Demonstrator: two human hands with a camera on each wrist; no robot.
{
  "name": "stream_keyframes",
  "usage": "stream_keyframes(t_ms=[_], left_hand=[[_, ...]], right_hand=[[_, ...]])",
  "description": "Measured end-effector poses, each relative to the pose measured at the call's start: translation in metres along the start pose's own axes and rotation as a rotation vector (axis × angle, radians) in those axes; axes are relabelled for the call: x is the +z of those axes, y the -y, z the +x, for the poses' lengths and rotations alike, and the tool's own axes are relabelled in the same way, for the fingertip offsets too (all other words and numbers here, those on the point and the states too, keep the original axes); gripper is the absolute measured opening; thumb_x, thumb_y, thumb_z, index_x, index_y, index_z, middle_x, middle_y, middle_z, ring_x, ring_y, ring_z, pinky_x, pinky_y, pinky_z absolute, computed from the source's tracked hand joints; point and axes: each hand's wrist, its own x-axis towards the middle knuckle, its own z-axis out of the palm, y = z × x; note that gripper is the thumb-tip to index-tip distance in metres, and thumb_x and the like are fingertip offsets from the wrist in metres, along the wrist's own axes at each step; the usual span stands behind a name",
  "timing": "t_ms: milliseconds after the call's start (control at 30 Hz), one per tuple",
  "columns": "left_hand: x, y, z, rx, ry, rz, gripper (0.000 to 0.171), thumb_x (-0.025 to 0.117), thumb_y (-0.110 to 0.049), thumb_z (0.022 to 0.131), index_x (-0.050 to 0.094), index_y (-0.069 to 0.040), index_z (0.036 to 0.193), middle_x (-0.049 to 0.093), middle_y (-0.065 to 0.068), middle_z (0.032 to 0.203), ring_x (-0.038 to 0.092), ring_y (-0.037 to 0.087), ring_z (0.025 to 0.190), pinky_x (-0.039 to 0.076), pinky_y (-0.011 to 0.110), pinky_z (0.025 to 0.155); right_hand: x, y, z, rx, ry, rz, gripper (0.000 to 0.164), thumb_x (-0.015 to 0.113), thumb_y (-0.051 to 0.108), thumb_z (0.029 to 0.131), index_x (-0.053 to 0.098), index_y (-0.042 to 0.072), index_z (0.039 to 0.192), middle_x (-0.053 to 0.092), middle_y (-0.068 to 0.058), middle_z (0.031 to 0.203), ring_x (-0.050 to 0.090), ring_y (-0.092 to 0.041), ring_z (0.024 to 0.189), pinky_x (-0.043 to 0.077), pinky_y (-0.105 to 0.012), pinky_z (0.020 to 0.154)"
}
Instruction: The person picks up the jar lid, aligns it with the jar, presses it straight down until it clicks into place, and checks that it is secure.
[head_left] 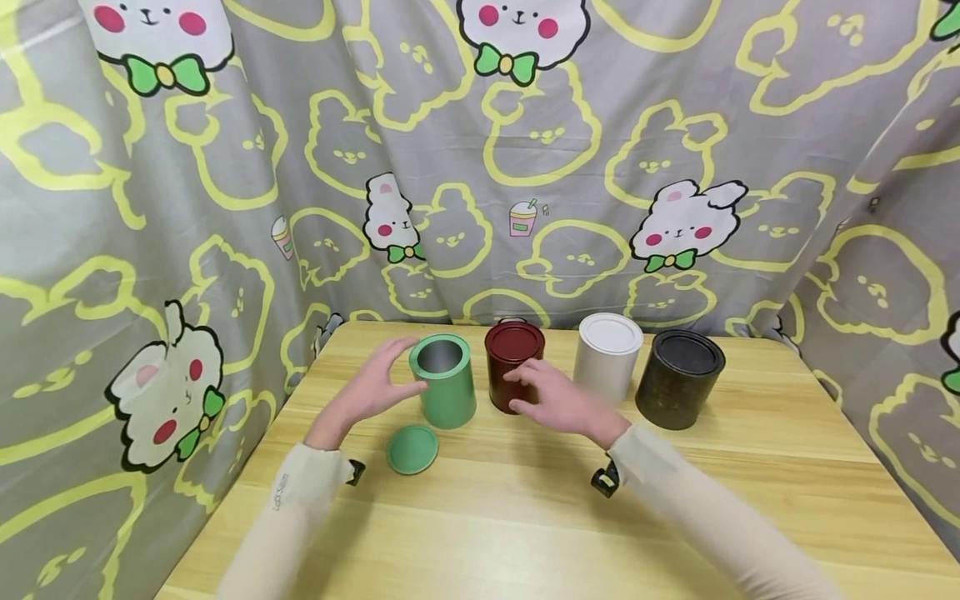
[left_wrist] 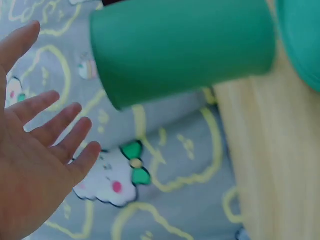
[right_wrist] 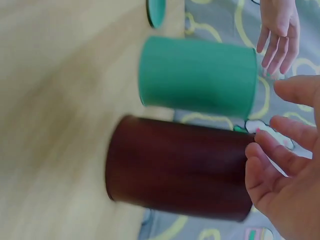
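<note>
A green canister point(head_left: 448, 402) stands upright with its top uncovered, showing a grey inside. Its round green lid point(head_left: 412, 450) lies on the table just in front of it. My left hand point(head_left: 372, 387) is beside the canister's upper left, fingers spread and nothing in them; the left wrist view shows a gap between fingers and canister. To the right stands a dark red canister point(head_left: 515, 342) with its lid on. My right hand point(head_left: 558, 398) hovers by its upper part, fingers loosely bent and holding nothing. In the right wrist view the fingertips overlap the red canister's top end point(right_wrist: 235, 175).
A white canister point(head_left: 609, 358) and a black canister point(head_left: 678, 379), both lidded, stand right of the red one. All are near the back of the wooden table point(head_left: 487, 533). Behind and at the sides hangs a grey patterned curtain point(head_left: 450, 150).
</note>
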Motion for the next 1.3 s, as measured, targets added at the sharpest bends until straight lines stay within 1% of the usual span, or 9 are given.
stream_keyframes(t_ms=[167,233,400,533,633,800,933,1133,1300], left_hand=[[-0.002,0.023,-0.020,-0.068,0.006,-0.038,0.071,0.074,-0.028,0.083,0.041,-0.001,0.141,0.043,0.018,0.139,0.037,0.037,0.128,0.030,0.055,0.102],[-0.001,0.032,-0.026,-0.083,0.028,-0.052,0.071,0.074,-0.029,0.082,0.043,0.000,0.139,0.046,0.019,0.136,0.039,0.038,0.127,0.031,0.055,0.101],[0.010,0.054,-0.036,-0.099,0.123,-0.074,0.072,0.076,-0.033,0.079,0.047,0.002,0.135,0.049,0.020,0.133,0.043,0.038,0.123,0.032,0.054,0.101],[0.021,0.066,-0.043,-0.115,0.208,-0.080,0.073,0.078,-0.027,0.078,0.045,0.005,0.135,0.049,0.021,0.133,0.043,0.040,0.122,0.033,0.055,0.099],[0.028,0.072,-0.049,-0.127,0.258,-0.084,0.075,0.080,-0.024,0.077,0.044,0.006,0.135,0.048,0.022,0.134,0.042,0.041,0.122,0.034,0.056,0.098],[0.036,0.076,-0.055,-0.109,0.310,-0.100,0.077,0.081,-0.023,0.075,0.043,0.009,0.134,0.046,0.025,0.133,0.043,0.043,0.120,0.035,0.057,0.097],[0.041,0.077,-0.058,-0.081,0.330,-0.092,0.078,0.082,-0.023,0.074,0.043,0.010,0.133,0.048,0.027,0.131,0.045,0.044,0.117,0.035,0.057,0.096],[0.048,0.083,-0.059,-0.065,0.355,-0.045,0.083,0.084,-0.028,0.070,0.044,0.008,0.134,0.053,0.021,0.123,0.049,0.038,0.112,0.038,0.054,0.095],[0.051,0.085,-0.059,-0.092,0.351,-0.001,0.083,0.086,-0.027,0.066,0.048,0.007,0.131,0.052,0.014,0.113,0.051,0.033,0.106,0.041,0.051,0.092]], right_hand=[[0.022,0.004,-0.001,0.005,0.097,0.051,0.035,0.070,0.017,0.084,0.062,0.005,0.117,0.058,-0.008,0.107,0.056,-0.021,0.095,0.047,-0.035,0.084],[0.030,0.004,0.000,0.003,0.128,0.072,0.037,0.070,0.017,0.084,0.061,0.004,0.117,0.058,-0.007,0.108,0.057,-0.023,0.096,0.047,-0.035,0.085],[0.044,0.007,0.003,0.021,0.195,0.098,0.041,0.071,0.021,0.084,0.060,0.004,0.119,0.059,-0.006,0.111,0.058,-0.022,0.096,0.047,-0.033,0.085],[0.056,0.011,0.009,0.035,0.252,0.138,0.044,0.071,0.020,0.084,0.058,0.001,0.121,0.059,-0.012,0.110,0.058,-0.023,0.095,0.047,-0.032,0.083],[0.066,0.016,0.015,0.050,0.295,0.168,0.046,0.072,0.019,0.084,0.057,-0.001,0.123,0.060,-0.015,0.110,0.059,-0.026,0.095,0.047,-0.031,0.082],[0.082,0.021,0.021,0.089,0.349,0.162,0.051,0.074,0.023,0.082,0.057,0.001,0.124,0.060,-0.012,0.110,0.060,-0.025,0.096,0.046,-0.027,0.081],[0.093,0.024,0.024,0.106,0.381,0.159,0.054,0.075,0.026,0.082,0.056,0.002,0.126,0.060,-0.009,0.111,0.059,-0.021,0.096,0.045,-0.025,0.082],[0.106,0.024,0.029,0.148,0.395,0.150,0.056,0.076,0.025,0.081,0.055,0.003,0.127,0.060,-0.006,0.108,0.056,-0.017,0.094,0.044,-0.024,0.082],[0.116,0.023,0.034,0.157,0.398,0.117,0.056,0.077,0.028,0.079,0.055,0.004,0.126,0.059,-0.002,0.104,0.054,-0.012,0.092,0.044,-0.023,0.083]])
